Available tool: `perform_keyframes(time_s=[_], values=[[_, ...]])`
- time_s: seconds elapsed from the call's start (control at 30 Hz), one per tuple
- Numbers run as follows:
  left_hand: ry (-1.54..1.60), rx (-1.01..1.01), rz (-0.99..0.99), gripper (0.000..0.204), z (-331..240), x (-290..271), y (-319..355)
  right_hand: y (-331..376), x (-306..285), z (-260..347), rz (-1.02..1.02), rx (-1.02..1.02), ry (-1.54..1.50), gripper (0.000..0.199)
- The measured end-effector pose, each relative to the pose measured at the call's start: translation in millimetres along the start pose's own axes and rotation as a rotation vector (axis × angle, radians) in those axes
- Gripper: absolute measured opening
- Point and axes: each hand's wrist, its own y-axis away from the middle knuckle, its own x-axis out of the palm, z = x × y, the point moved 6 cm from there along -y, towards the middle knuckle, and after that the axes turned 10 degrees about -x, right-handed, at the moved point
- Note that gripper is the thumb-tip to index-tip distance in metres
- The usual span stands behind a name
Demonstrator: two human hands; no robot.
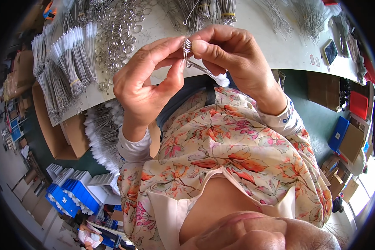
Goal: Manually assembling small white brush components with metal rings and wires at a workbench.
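Left hand (pixel 148 79) is up near the top middle of the frame, pinching a small bunch of shiny metal rings (pixel 187 48) with thumb and fingertips. Right hand (pixel 237 56) pinches the same bunch from the other side, so the rings sit right between the two hands. A thin wire brush (pixel 208 73) hangs just under them, slanting down and right to its fluffy white end below the right hand.

The front edge of the white table (pixel 262 52) bends across the frame behind the hands. Beside the right hand, a wide stretch of tabletop gives room to move. The left hand has less room: a big pile of loose rings (pixel 118 35) lies near it, and brush bundles (pixel 73 56) crowd the upper left. More wire bundles (pixel 216 10) stand at the top middle, close past the fingers.

Farther off, loose wires (pixel 312 21) and a small dark screen (pixel 330 51) are at the upper right. Blue bins (pixel 73 196) sit at the lower left, and a red box (pixel 358 105) at the right.
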Motion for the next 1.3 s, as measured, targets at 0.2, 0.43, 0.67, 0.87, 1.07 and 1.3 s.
perform_keyframes(time_s=[0.2,0.43,0.67,0.87,1.07,1.3], values=[[-0.017,0.041,0.049,0.029,-1,-2,-13,-5,-4,6,0.044,-0.003,0.117,0.02],[-0.046,-0.125,0.265,0.019,8,-5,-17,-2,-7,-1,0.092,0.05,0.234,0.017],[0.459,-0.458,0.239,0.015,50,-9,-3,-1,-6,-18,0.108,0.079,0.21,0.017],[0.35,-0.568,0.215,0.013,47,-6,5,-7,-8,-20,0.091,0.045,0.258,0.019],[0.696,-0.733,0.143,0.012,61,-18,19,4,10,-44,0.074,0.08,0.163,0.016],[0.041,-0.456,0.213,0.012,49,-30,22,-3,7,-47,0.079,0.088,0.225,0.015]])
